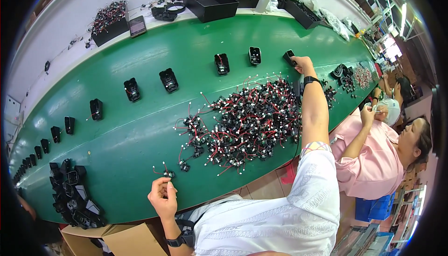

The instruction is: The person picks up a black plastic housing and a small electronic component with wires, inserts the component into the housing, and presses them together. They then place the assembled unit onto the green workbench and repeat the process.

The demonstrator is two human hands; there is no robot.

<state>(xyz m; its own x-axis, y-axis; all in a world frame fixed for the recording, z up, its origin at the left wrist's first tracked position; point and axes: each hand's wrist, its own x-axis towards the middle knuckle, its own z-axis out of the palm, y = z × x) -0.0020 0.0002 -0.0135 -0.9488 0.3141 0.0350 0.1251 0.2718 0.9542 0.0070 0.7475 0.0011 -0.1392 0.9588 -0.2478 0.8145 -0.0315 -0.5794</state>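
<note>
Head view: right hand (pixel 303 63), upper right of frame, fingers closed on the near end of a black casing (pixel 290 56); that grip probably leaves the rest uncovered. Left hand (pixel 163 195), lower middle, fingers half curled by a loose wired part (pixel 169 174); can't tell if it touches or grips it. Row (pixel 168 80) of similar casings curves off to the far left, spaced apart, likely to keep each one separate. Wired pile (pixel 256 120) mid-frame, probably there for easy reach. Black heap (pixel 74 195) lower left. Tabletop (pixel 140 148) green, shiny, lengthwise seam. Room: black bin (pixel 210 4) top middle, carton (pixel 135 242) bottom left, co-worker (pixel 368 162) in pink at right, lamp (pixel 403 18) upper right.
</note>
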